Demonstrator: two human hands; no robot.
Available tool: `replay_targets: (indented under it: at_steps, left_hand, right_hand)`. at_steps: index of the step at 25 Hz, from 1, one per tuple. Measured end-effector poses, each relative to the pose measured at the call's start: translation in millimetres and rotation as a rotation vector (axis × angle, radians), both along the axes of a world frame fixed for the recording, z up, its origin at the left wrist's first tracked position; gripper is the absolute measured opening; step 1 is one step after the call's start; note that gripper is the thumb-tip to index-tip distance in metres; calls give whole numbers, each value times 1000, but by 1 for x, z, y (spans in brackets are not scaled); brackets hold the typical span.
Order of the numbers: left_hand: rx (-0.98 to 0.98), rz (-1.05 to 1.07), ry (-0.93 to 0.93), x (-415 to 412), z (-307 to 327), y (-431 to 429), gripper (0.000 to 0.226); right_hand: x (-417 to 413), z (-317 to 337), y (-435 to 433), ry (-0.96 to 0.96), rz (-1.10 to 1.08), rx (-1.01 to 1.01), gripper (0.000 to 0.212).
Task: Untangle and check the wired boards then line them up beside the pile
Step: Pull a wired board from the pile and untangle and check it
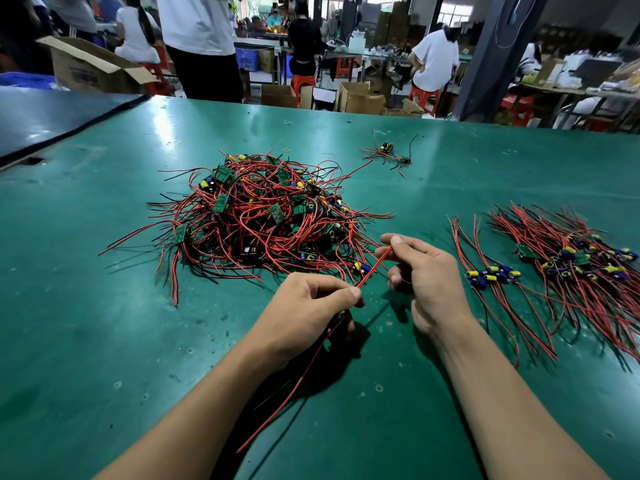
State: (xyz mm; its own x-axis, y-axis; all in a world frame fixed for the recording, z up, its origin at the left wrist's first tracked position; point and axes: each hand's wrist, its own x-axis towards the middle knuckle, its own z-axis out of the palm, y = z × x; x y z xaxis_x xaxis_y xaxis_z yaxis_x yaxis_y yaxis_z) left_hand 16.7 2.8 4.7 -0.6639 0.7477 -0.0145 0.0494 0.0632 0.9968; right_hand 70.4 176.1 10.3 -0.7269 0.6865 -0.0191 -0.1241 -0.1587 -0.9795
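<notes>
Head view: left hand (311, 303) clamps a light wired board (341, 315), apparently hidden under its fingers (346, 293); right hand (429, 271) pinches the limp red wire (375, 266). Better gripped by board edges.

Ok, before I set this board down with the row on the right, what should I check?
1. Left hand grips the board: ok.
2. Right hand pinches the end of the red wire: ok.
3. Red wire straight between both hands: ok.
4. Trailing leads clear of the pile: ok.
5. Board's parts and joints sound: cannot tell, fingers hide most of it.
6. Bare table left of the lined-up row: ok.
</notes>
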Motion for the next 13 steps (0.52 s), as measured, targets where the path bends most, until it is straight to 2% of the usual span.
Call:
replay_targets:
  at_steps: [6,10,13]
  left_hand:
    - [-19,19,-24,1,0,0,21]
    - [82,81,-257,2,7,2,38]
    - [96,90,-360,-1,12,2,55]
  right_hand:
    - [1,-3,1,-20,19,85,14]
    - [3,0,2,-134,93,0,35]
    - [3,3,0,-170,107,13,38]
